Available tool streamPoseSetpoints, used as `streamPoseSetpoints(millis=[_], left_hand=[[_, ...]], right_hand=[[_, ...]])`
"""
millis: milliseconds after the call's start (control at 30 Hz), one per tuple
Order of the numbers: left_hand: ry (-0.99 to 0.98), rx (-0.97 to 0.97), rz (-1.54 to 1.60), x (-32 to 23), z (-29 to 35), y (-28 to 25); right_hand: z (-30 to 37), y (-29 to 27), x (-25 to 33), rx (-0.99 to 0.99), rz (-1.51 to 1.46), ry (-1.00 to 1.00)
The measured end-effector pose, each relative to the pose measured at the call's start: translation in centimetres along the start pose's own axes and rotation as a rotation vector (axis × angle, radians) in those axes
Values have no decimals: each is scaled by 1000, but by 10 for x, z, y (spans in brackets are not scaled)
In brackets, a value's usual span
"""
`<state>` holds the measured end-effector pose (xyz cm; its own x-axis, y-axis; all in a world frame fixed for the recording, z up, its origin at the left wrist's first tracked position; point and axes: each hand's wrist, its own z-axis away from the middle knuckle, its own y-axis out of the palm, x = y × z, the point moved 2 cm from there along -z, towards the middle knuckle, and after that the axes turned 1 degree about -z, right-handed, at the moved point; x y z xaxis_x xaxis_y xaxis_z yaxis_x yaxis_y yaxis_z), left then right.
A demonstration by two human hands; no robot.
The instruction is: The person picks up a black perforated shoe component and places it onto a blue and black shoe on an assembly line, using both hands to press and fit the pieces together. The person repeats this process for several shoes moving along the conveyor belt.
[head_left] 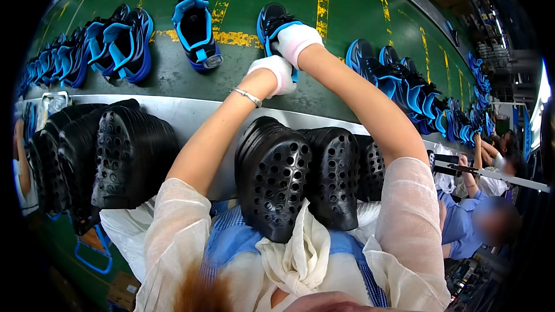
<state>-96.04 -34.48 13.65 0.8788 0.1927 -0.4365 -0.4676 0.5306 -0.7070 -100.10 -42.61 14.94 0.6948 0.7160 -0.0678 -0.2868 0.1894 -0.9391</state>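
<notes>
A black and blue sneaker (272, 18) stands on the green belt ahead of me, toe pointing away. My right hand (298, 43), in a white and pink glove, is closed over its collar and upper. At its heel end, my left hand (273, 74) in a matching glove grips the back of the shoe. Fingertips of both hands are mostly hidden by the gloves and the shoe. To the left, a single sneaker (194, 32) sits apart. Below my wrists, nested stacks of black shoe-shaped plastic pieces with round holes (274, 182) stand near my body.
Rows of similar sneakers line the belt at left (130, 46) and right (399, 81). More black stacks (130, 159) stand left of my arm. A metal edge (196, 112) borders the belt. A co-worker in blue (468, 222) sits at right; a blue-framed stool (95, 248) is lower left.
</notes>
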Motion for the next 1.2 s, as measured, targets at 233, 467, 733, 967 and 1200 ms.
streamPoseSetpoints(millis=[233, 467, 733, 967, 1200], left_hand=[[66, -124, -65, 0, -4, 3], [23, -167, 48, 3, 1, 9], [65, -346, -34, 13, 11, 9], [-12, -332, -65, 25, 16, -3], [12, -369, -19, 37, 10, 5]], right_hand=[[13, -10, -1, -38, 48, -44], [16, -5, -19, -29, -171, -42], [159, -55, -127, -174, -112, 213], [221, -16, -235, 165, -69, 679], [205, -1, -250, 192, -192, 628]])
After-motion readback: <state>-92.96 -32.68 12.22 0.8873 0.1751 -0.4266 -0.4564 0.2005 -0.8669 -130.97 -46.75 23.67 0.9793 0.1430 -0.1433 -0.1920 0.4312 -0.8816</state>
